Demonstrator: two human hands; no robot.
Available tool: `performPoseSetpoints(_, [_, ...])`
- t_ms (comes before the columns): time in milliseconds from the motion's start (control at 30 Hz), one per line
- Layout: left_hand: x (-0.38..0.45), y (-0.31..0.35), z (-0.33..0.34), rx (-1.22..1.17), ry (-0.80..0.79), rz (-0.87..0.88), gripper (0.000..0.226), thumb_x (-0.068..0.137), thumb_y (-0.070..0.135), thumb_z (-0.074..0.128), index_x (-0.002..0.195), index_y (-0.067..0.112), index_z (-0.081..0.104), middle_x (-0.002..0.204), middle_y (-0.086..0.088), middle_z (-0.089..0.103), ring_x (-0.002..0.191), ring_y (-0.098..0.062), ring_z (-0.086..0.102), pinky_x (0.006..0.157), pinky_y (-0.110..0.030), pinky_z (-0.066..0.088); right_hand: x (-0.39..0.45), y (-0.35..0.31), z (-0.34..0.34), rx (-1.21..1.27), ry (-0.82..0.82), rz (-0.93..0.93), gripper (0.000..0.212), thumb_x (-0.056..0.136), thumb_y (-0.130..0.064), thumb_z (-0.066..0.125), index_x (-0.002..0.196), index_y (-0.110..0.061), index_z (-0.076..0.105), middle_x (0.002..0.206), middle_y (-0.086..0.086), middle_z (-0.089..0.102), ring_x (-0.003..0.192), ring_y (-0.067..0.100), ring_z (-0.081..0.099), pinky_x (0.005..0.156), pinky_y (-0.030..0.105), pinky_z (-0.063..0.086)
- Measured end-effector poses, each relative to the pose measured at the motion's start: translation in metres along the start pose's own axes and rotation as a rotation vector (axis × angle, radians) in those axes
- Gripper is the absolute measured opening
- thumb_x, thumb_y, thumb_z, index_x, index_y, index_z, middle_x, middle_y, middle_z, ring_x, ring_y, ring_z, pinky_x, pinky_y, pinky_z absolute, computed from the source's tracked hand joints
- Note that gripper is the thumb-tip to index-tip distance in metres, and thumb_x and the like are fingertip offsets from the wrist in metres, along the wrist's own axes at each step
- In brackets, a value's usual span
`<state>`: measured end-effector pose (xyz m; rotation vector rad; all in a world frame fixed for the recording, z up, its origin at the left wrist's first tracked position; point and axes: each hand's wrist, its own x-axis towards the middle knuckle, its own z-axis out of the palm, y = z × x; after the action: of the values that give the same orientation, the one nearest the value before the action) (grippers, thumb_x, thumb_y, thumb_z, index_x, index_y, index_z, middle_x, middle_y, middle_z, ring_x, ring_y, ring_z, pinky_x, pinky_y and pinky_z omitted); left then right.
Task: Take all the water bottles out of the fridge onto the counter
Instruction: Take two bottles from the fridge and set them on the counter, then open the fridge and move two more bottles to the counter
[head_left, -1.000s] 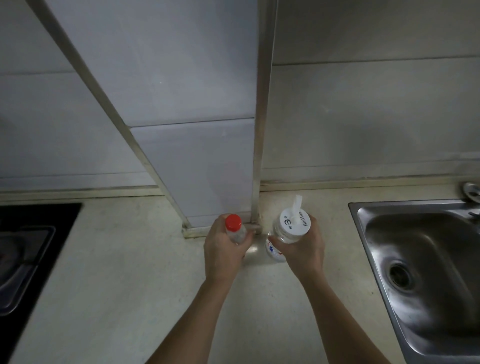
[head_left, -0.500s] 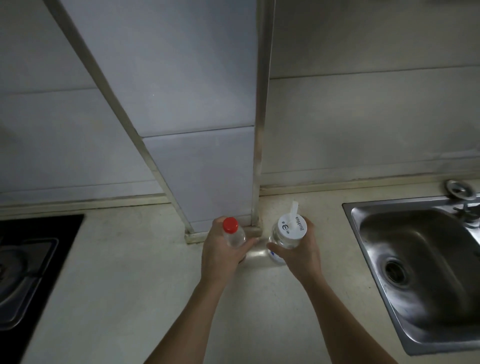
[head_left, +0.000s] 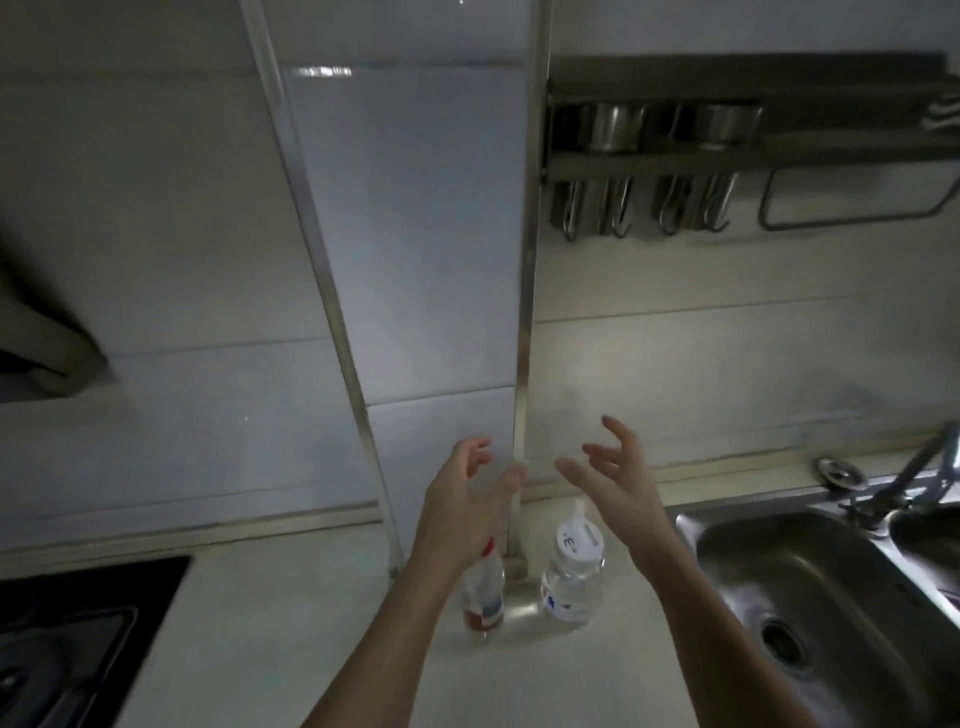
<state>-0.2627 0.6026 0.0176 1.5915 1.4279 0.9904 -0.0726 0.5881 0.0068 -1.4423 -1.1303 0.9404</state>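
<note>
While both hands are hovering above the counter (head_left: 291, 613), two water bottles are standing upright on it, close to the foot of the tiled wall column (head_left: 415, 260). The left hand (head_left: 460, 506) is raised with its fingers spread and loosely bent, holding nothing; its wrist is covering the top of the slim bottle (head_left: 484, 597), so only a sliver of red cap is showing beside the forearm. That slim bottle is clear, with a red and blue label low on its body. The right hand (head_left: 615, 480) is also lifted, fingers splayed and relaxed, gripping nothing, and it is sitting above and a little right of the wide bottle (head_left: 571, 582). The wide bottle is clear, is carrying a white cap with a flip-up tab, and has a blue and red label near its base. The two bottles are standing just beside each other without touching, the slim one on the left. To the right, a steel sink (head_left: 810, 587) is lying set into the counter, with a tap (head_left: 914, 473) at its back edge. At the far left, a black stove top (head_left: 67, 639) is showing. On the wall above the sink, a metal rack (head_left: 727, 150) is holding steel cups and hooks.
</note>
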Motion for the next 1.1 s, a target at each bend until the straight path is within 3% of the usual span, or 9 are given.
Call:
performPoseSetpoints(133, [0.001, 0.054, -0.042, -0.077, -0.045, 0.122, 0.049, 0.091, 0.057, 0.055, 0.132, 0.03, 0.057, 0.123, 0.012, 0.061, 0.112, -0.006, 0.058, 0.082, -0.015, 0.043, -0.008, -0.071, -0.006, 0.153, -0.057, -0.051, 0.071, 0.075, -0.059, 0.07, 0.139, -0.037, 0.05, 0.131, -0.001, 0.062, 0.117, 0.017, 0.062, 0.104, 0.044, 0.05])
performPoseSetpoints(200, [0.002, 0.079, -0.063, -0.149, -0.07, 0.135, 0.043, 0.095, 0.056, 0.052, 0.129, 0.03, 0.058, 0.124, 0.01, 0.063, 0.115, -0.01, 0.059, 0.087, -0.022, 0.047, -0.012, -0.101, -0.009, 0.276, -0.084, -0.059, 0.061, 0.081, -0.058, 0.07, 0.135, -0.033, 0.057, 0.13, 0.004, 0.066, 0.117, 0.022, 0.066, 0.107, 0.051, 0.049])
performPoseSetpoints(267, [0.002, 0.101, -0.081, -0.249, -0.083, 0.109, 0.034, 0.099, 0.052, 0.049, 0.123, 0.031, 0.061, 0.122, 0.009, 0.067, 0.114, -0.016, 0.063, 0.097, -0.035, 0.049, -0.016, -0.128, -0.011, 0.359, -0.11, -0.068, 0.062, 0.082, -0.059, 0.069, 0.135, -0.029, 0.059, 0.128, 0.008, 0.069, 0.115, 0.026, 0.069, 0.104, 0.052, 0.051])
performPoseSetpoints(400, [0.0, 0.136, -0.118, -0.407, -0.052, 0.033, 0.037, 0.1, 0.053, 0.045, 0.115, 0.028, 0.069, 0.116, 0.004, 0.074, 0.106, -0.022, 0.07, 0.1, -0.045, 0.052, -0.031, -0.173, -0.008, 0.435, -0.146, -0.098, 0.064, 0.079, -0.065, 0.057, 0.131, -0.027, 0.064, 0.121, 0.011, 0.073, 0.113, 0.032, 0.069, 0.103, 0.056, 0.051])
performPoseSetpoints(600, [-0.003, 0.154, -0.154, -0.537, -0.039, 0.023, 0.052, 0.101, 0.056, 0.038, 0.118, 0.018, 0.069, 0.115, -0.004, 0.075, 0.106, -0.03, 0.071, 0.098, -0.049, 0.053, -0.049, -0.201, 0.003, 0.485, -0.125, -0.13, 0.066, 0.079, -0.065, 0.052, 0.124, -0.019, 0.07, 0.117, 0.017, 0.074, 0.112, 0.039, 0.068, 0.097, 0.055, 0.053])
performPoseSetpoints(800, [-0.014, 0.146, -0.164, -0.537, -0.054, 0.033, 0.055, 0.1, 0.059, 0.035, 0.121, 0.02, 0.068, 0.114, -0.004, 0.076, 0.102, -0.029, 0.074, 0.091, -0.046, 0.057, -0.056, -0.208, 0.017, 0.427, -0.11, -0.149, 0.063, 0.084, -0.067, 0.049, 0.119, -0.02, 0.072, 0.114, 0.013, 0.075, 0.106, 0.034, 0.071, 0.096, 0.052, 0.055])
performPoseSetpoints(967, [-0.032, 0.15, -0.176, -0.58, -0.005, 0.004, 0.054, 0.101, 0.056, 0.034, 0.118, 0.02, 0.069, 0.11, -0.004, 0.078, 0.102, -0.031, 0.073, 0.097, -0.048, 0.054, -0.055, -0.213, 0.027, 0.469, -0.172, -0.135, 0.055, 0.096, -0.06, 0.046, 0.119, -0.018, 0.072, 0.119, 0.015, 0.073, 0.11, 0.036, 0.07, 0.102, 0.056, 0.052])
performPoseSetpoints(1100, [-0.045, 0.151, -0.188, -0.64, 0.078, -0.037, 0.056, 0.099, 0.058, 0.036, 0.118, 0.019, 0.07, 0.112, -0.006, 0.077, 0.103, -0.032, 0.073, 0.094, -0.046, 0.054, -0.055, -0.218, 0.039, 0.475, -0.282, -0.134, 0.058, 0.091, -0.062, 0.049, 0.12, -0.019, 0.072, 0.118, 0.013, 0.074, 0.11, 0.034, 0.071, 0.102, 0.054, 0.052])
